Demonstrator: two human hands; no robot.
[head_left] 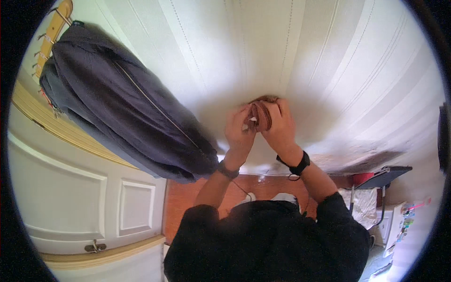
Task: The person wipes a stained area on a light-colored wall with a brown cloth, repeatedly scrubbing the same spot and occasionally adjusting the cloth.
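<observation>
In front of the wall, at the middle of the view, both my hands hold a small reddish-brown, leather-like item (263,117). It has a curved, folded shape with a dark gap, and a bit of white shows beside the gap; its exact kind cannot be made out. My left hand (238,126) is closed on its left side, with the fingertips partly hidden. My right hand (282,126) wraps round its right side, fingers bent over the top. Dark bands circle both wrists.
A dark jacket (127,98) hangs at the left from a wooden hook rack (49,40), above a white panelled door (66,183). The pale striped wall (244,47) rises ahead. Below lies a reddish floor (188,202). A black folding tray or stand (385,176) is at the right.
</observation>
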